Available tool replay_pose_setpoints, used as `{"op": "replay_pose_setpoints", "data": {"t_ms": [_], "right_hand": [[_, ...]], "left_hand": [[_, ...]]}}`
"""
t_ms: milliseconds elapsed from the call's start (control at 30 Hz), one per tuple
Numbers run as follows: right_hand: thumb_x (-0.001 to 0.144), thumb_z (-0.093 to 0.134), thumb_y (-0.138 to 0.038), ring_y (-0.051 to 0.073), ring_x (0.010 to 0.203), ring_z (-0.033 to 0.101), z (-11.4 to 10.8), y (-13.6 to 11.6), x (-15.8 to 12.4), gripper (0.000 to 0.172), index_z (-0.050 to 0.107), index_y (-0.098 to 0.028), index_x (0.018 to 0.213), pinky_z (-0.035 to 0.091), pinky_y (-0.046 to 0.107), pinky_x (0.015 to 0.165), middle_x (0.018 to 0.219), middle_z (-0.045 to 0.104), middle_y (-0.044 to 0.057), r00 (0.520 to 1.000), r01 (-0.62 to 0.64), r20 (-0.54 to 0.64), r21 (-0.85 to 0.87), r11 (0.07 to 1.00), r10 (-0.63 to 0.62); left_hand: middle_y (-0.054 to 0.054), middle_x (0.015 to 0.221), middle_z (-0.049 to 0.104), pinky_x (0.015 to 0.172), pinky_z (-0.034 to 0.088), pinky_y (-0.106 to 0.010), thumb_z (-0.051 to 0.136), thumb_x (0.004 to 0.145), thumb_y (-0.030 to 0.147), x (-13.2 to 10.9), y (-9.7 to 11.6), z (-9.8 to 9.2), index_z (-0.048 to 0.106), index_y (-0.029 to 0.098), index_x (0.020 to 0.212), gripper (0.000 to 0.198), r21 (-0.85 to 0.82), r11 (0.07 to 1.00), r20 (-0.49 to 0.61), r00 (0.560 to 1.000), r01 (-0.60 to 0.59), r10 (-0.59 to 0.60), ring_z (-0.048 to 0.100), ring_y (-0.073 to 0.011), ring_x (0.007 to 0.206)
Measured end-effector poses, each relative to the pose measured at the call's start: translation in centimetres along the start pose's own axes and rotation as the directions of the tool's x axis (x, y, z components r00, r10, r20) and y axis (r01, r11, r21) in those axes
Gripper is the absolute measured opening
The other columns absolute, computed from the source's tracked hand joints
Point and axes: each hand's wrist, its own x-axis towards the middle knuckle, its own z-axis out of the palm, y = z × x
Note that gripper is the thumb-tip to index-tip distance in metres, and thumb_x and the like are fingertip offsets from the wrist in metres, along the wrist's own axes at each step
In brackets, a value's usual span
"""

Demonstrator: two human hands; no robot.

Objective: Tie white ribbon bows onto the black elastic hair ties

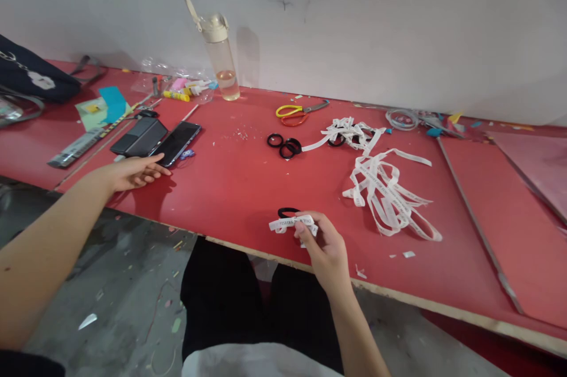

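Observation:
My right hand (325, 244) pinches a printed white ribbon (283, 223) near the table's front edge. A black ring (287, 211) shows just behind the ribbon; whether it is tied to it I cannot tell. My left hand (139, 173) lies at the left with fingers loosely stretched, beside a smartphone (179, 142) and a dark folding case or stand (140, 137). A loose pile of printed white ribbon (385, 188) rests right of centre. Behind it sits a bunch of ribbon (348, 129) with black rings among it. Several loose black rings (290, 148) lie near the middle.
Yellow-and-red handled scissors or pliers (301, 111) lie near the wall. A clear bottle (224, 64) stands at the back left, near glue sticks and plastic wrap (177, 84). A dark bag (35, 72) is far left. Red boards (500, 188) lie at right.

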Motion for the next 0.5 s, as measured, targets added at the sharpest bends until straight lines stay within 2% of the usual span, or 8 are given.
{"op": "replay_pose_setpoints", "data": {"t_ms": [300,500], "right_hand": [[0.095,0.059,-0.046,0.012,0.069,0.060,0.00,0.05,0.03,0.027,0.066,-0.021,0.102,0.047,0.022,0.065,0.077,0.064,0.000,1.000,-0.002,0.002,0.008,1.000,0.002],[0.094,0.060,-0.046,0.011,0.069,0.059,-0.01,-0.04,0.00,0.027,0.066,-0.021,0.101,0.046,0.022,0.064,0.076,0.064,0.000,1.000,-0.006,0.002,0.004,1.000,0.006]], "left_hand": [[-0.005,0.048,0.049,0.037,0.012,-0.021,0.073,0.056,0.074,-0.24,0.28,0.28,0.073,0.012,0.063,0.062,-0.024,1.000,0.007,1.000,-0.006,0.006,0.026,-0.0071,0.043],[-0.004,0.050,0.051,0.037,0.014,-0.019,0.072,0.062,0.067,-0.59,0.31,0.44,0.072,0.010,0.066,0.057,-0.052,0.998,-0.026,0.999,0.030,-0.031,0.029,-0.0066,0.043]]}}
